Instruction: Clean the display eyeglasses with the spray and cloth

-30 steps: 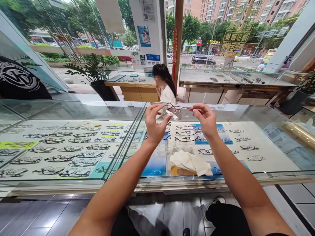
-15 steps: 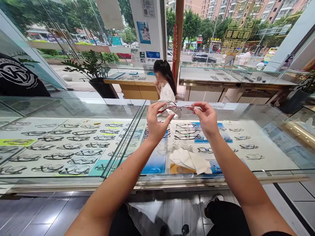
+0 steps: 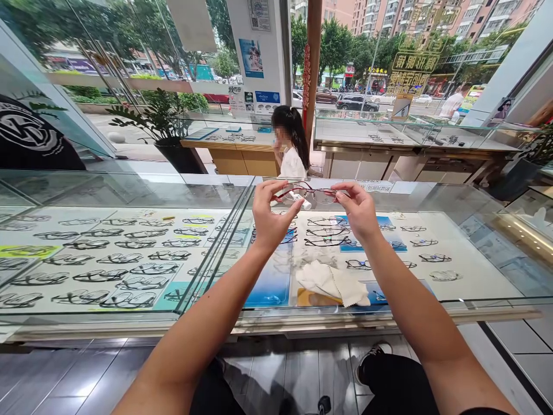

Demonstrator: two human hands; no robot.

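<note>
A pair of thin, dark-red framed glasses (image 3: pixel 311 190) is held up above the glass counter, between both hands. My left hand (image 3: pixel 271 216) grips its left side, fingers bent above and thumb stretched below. On the other side, my right hand (image 3: pixel 359 210) pinches the frame between thumb and fingers. Behind the glasses a small white object (image 3: pixel 301 200) lies on the counter; its kind is unclear. Nearer to me, a crumpled cream cleaning cloth (image 3: pixel 330 282) with a zigzag edge rests on the glass, below the hands.
The glass display counter (image 3: pixel 259 327) runs across in front of me, with rows of glasses (image 3: pixel 140 269) inside. A person in white (image 3: pixel 294 164) is beyond it. A dark shirt (image 3: pixel 32 132) shows at far left. Further display cases (image 3: pixel 358 164) line the window.
Both hands have shifted slightly left and down with the glasses, whose frame has tilted a little. Both hands keep their grip. The cloth stays in place.
</note>
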